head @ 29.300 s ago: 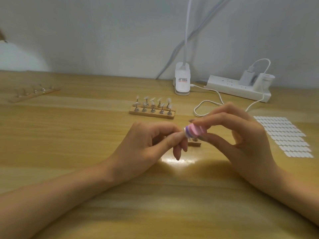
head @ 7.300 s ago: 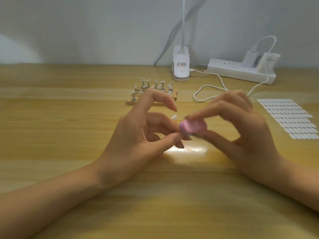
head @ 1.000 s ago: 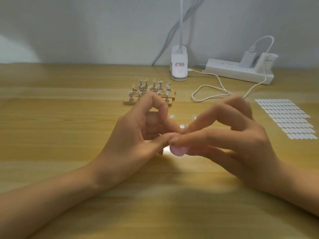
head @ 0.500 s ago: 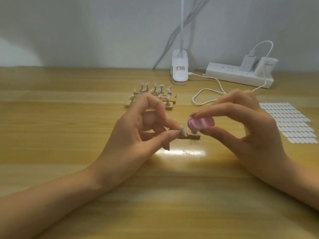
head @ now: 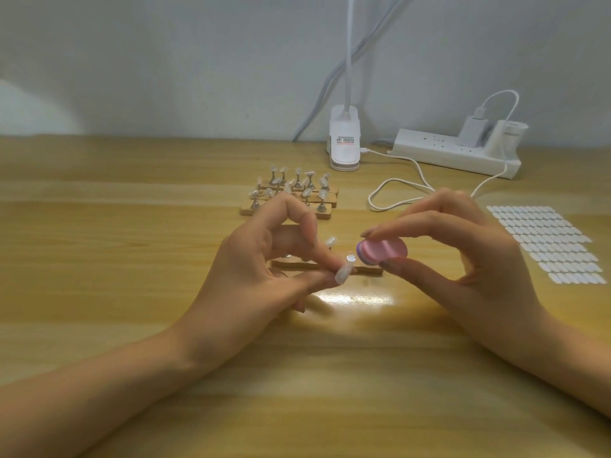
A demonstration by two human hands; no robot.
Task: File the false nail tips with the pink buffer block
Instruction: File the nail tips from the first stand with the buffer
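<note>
Head camera: left hand (head: 258, 269) pinches a nail tip (head: 340, 276) so its end pokes past the fingertips, right hand (head: 463, 259) nips the pink buffer block (head: 383, 251) between forefinger and thumb, bare end just beside that tip, seemingly ready to file.

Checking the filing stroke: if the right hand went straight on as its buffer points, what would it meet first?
Probably the false nail tip pinched by the left hand, apart from the buffer block in the right hand; a stand's round top sits close, depth unclear.

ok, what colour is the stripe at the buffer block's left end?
Purple; the buffer block is otherwise pink. Head view.
</note>
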